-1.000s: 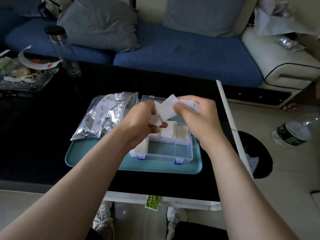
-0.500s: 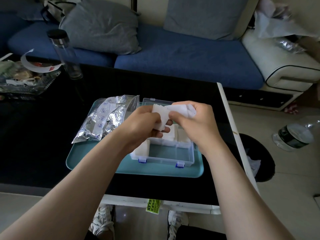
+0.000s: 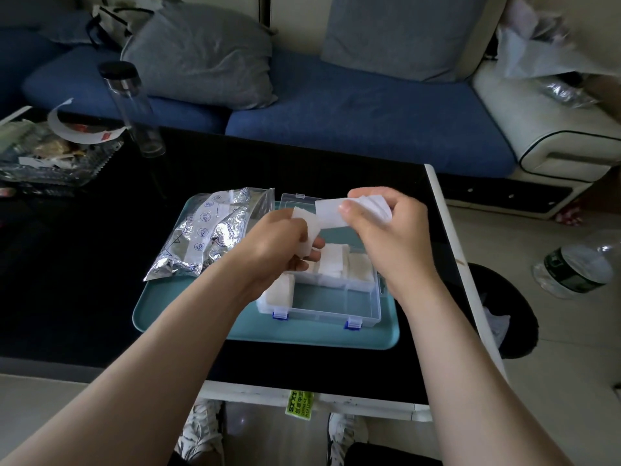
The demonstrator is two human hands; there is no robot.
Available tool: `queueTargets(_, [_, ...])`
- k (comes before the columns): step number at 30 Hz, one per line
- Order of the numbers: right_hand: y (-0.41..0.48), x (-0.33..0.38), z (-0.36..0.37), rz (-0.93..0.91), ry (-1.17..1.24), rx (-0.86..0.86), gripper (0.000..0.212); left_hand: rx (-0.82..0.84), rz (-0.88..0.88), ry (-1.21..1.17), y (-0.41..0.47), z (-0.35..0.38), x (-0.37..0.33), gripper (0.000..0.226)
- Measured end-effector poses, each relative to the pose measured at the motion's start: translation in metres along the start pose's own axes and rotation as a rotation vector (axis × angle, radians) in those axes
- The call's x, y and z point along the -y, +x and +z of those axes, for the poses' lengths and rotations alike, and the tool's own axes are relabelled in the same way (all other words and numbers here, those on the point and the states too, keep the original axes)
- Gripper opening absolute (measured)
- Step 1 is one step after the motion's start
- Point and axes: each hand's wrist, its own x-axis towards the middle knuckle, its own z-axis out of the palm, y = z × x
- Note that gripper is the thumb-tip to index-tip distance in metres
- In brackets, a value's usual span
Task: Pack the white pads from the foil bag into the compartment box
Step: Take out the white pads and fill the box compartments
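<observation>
Over the clear compartment box (image 3: 356, 309), both hands hold white pads. My left hand (image 3: 274, 245) grips a small stack of pads (image 3: 307, 235) low and left. My right hand (image 3: 383, 230) pinches another bunch of pads (image 3: 331, 213) by thumb and fingers, slightly higher. The two bunches overlap in the middle. More white pads (image 3: 346, 264) fill the box's back compartments, and one stack (image 3: 279, 290) sits front left. The front right compartment shows only the teal beneath. The crumpled foil bag (image 3: 208, 230) lies left of the box, mouth toward it.
Box and bag rest on a teal tray (image 3: 161, 317) on a black table with a white edge (image 3: 450, 250). A clear bottle (image 3: 132, 109) and a cluttered glass dish (image 3: 47, 163) stand far left. A blue sofa lies behind; a bin (image 3: 504, 311) and a water bottle (image 3: 578, 267) sit on the floor right.
The two hands have drawn slightly apart over the box, the right lifting its pads a little while the left keeps its stack lower.
</observation>
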Motion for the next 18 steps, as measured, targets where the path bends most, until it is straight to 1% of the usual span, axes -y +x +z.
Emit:
queueTargets(4, [-0.002, 0.005, 0.001, -0.049, -0.089, 0.211, 0.009, -0.017, -0.078, -0.144, -0.002, 0.001, -0.007, 0.039])
queueTargets(6, [-0.003, 0.004, 0.005, -0.073, -0.189, 0.253, 0.012, 0.074, -0.077, -0.152, -0.004, 0.001, -0.009, 0.042])
queueTargets(8, [-0.004, 0.0, 0.01, -0.119, -0.28, 0.198, 0.016, 0.178, -0.067, -0.129, -0.007, 0.001, -0.009, 0.044])
queueTargets(11, [-0.005, -0.004, 0.015, -0.146, -0.268, 0.105, 0.021, 0.227, -0.033, -0.026, -0.009, 0.003, -0.007, 0.04])
queueTargets(13, [-0.006, -0.003, 0.016, -0.147, -0.248, 0.11, 0.024, 0.22, -0.007, 0.028, -0.008, 0.003, -0.005, 0.036])
queueTargets(15, [-0.005, -0.003, 0.015, -0.122, -0.225, 0.119, 0.024, 0.192, 0.023, 0.074, -0.008, 0.002, -0.003, 0.037])
queueTargets(18, [-0.003, 0.001, 0.012, 0.016, -0.047, 0.108, 0.024, 0.083, 0.033, 0.058, -0.005, 0.0, -0.001, 0.036])
